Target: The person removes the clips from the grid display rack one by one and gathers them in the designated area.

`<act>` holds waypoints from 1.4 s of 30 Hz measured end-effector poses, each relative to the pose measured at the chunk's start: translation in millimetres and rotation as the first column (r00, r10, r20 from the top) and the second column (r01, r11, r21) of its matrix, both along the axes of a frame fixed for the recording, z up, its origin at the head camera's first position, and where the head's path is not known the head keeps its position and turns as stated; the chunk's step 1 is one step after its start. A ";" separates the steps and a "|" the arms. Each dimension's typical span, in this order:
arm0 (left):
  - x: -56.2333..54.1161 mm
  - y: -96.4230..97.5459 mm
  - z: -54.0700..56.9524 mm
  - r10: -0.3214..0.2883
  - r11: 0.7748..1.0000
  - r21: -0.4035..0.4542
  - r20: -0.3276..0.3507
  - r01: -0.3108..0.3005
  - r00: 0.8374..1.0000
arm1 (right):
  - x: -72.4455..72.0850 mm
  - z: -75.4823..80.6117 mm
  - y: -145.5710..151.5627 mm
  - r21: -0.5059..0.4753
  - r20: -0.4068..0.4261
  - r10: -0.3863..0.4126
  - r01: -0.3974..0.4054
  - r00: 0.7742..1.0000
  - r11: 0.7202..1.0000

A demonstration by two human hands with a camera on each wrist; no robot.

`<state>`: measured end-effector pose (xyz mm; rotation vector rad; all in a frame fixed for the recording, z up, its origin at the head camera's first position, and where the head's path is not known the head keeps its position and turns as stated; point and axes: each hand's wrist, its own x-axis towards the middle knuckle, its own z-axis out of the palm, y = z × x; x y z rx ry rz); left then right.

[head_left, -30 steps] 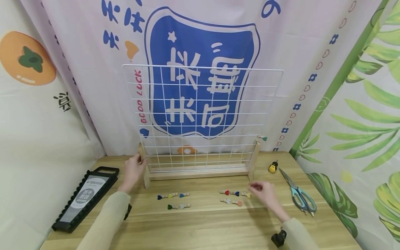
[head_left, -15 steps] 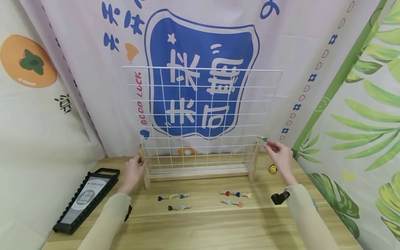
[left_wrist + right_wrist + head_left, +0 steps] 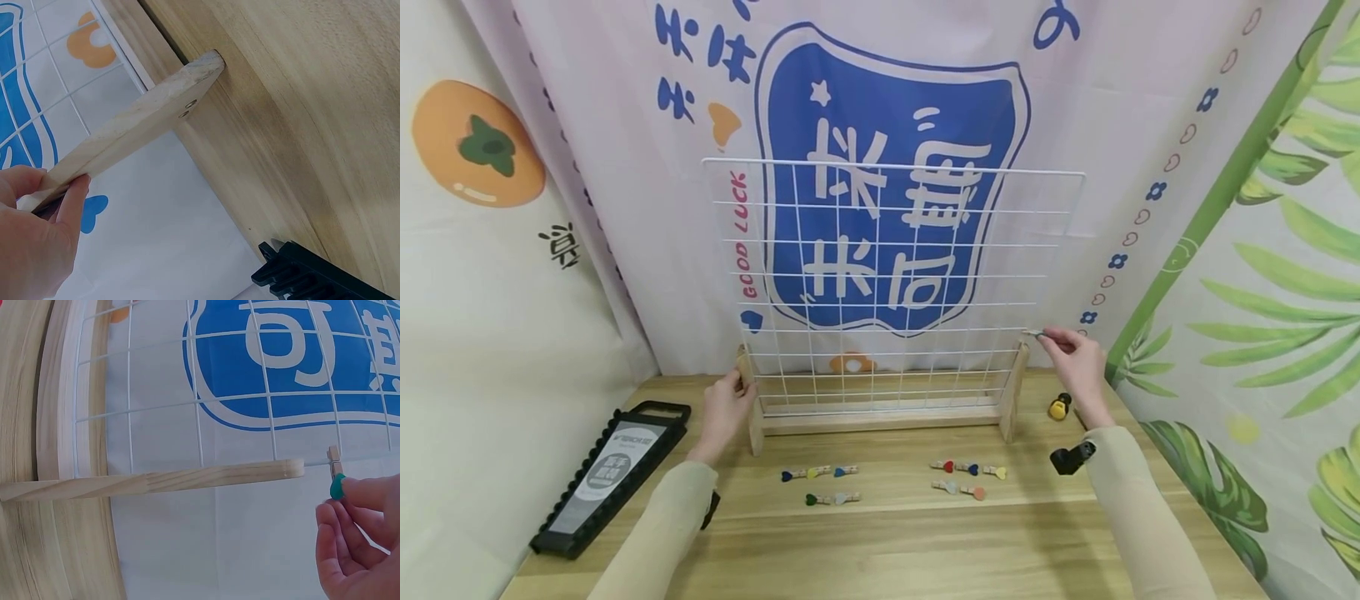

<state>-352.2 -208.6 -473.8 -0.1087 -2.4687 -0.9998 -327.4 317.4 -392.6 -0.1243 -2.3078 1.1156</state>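
In the head view, a white wire grid (image 3: 891,166) stands upright in a wooden stand (image 3: 880,422). My left hand (image 3: 724,414) grips the top part of the stand's left post (image 3: 140,128), thumb and fingers on either side of it. At the grid's right edge, just above the right post (image 3: 219,478), a small wooden clothespin (image 3: 334,456) with a green heart sits on the wire. My right hand (image 3: 1077,367) pinches its heart end between thumb and fingers. Several heart clothespins (image 3: 839,472) lie on the table in a left and a right group.
A black-edged case (image 3: 610,475) with a label lies at the table's left. A small yellow and black object (image 3: 1060,407) rests right of the stand. Printed cloth (image 3: 685,250) hangs close behind the grid and along both sides.
My right hand has gone from beside the right group of clothespins up to the green heart clothespin on the grid and now pinches it. The left hand stays on the post.
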 end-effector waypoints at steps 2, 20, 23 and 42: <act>0.1 0.1 0.2 -0.007 1.000 0.003 0.003 0.007 1.000 | 0.2 -0.2 0.9 -0.003 0.005 0.001 -0.001 1.000 1.000; 3.7 0.1 2.2 -0.012 1.000 0.016 0.019 0.012 1.000 | 3.5 1.7 -2.0 0.010 -0.006 -0.037 0.037 0.999 0.999; 2.8 0.1 1.9 -0.013 1.000 0.016 0.017 0.013 1.000 | 3.4 1.2 -2.2 0.007 -0.017 -0.042 0.042 0.999 0.999; 2.4 2.1 1.1 -0.020 1.000 0.022 -0.006 0.020 1.000 | 14.4 -10.6 9.8 0.013 -0.021 -0.072 0.072 0.997 0.997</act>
